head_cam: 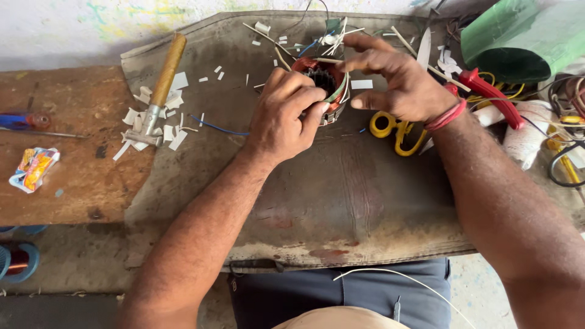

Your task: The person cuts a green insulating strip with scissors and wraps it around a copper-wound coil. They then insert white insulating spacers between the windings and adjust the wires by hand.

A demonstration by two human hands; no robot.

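On the counter (341, 201), the left hand (283, 116) gripped the stator (326, 85); the right hand (402, 79) hovered with fingers spread wide, holding nothing; steadying the stator firmly seemed wise

Bare forearms, red thread band (446, 116) on right wrist, grey trousers (341, 292)

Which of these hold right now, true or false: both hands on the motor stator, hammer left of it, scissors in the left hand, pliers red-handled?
1. Both the left hand and the right hand are at the motor stator. True.
2. The wooden-handled hammer lies left of it. True.
3. The left hand holds the yellow scissors. False: they lie on the mat, under the right wrist.
4. The pliers have blue handles. False: red.
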